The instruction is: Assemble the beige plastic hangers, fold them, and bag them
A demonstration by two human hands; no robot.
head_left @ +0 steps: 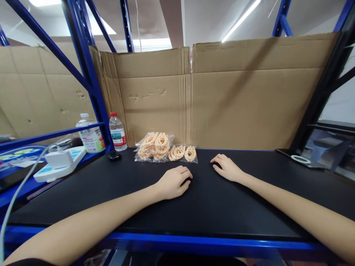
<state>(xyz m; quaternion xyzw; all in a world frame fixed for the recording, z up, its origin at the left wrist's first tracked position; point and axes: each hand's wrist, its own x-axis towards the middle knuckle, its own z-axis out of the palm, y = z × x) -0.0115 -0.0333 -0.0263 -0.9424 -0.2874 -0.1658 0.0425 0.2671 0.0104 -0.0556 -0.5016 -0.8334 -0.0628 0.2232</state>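
Observation:
My left hand (175, 182) rests on the black tabletop (205, 207) left of the middle, fingers loosely curved and thumb apart, with nothing in it. To its right, my right hand (226, 167) lies on the same surface, fingers slightly bent and apart, also holding nothing. Beyond my left hand, clear plastic bags (154, 147) of cream-coloured looped pieces are piled against the cardboard. Beside that pile lies a flatter clear bag (183, 153) with a few more such loops. Neither hand touches the bags.
Cardboard panels (249, 96) wall the back. A red-capped water bottle (118, 133) and a small black object (114, 155) stand at the back left. A white power strip (61, 164) with a cable sits beyond the blue frame. A dark flat device (302, 159) bearing a white ring lies right.

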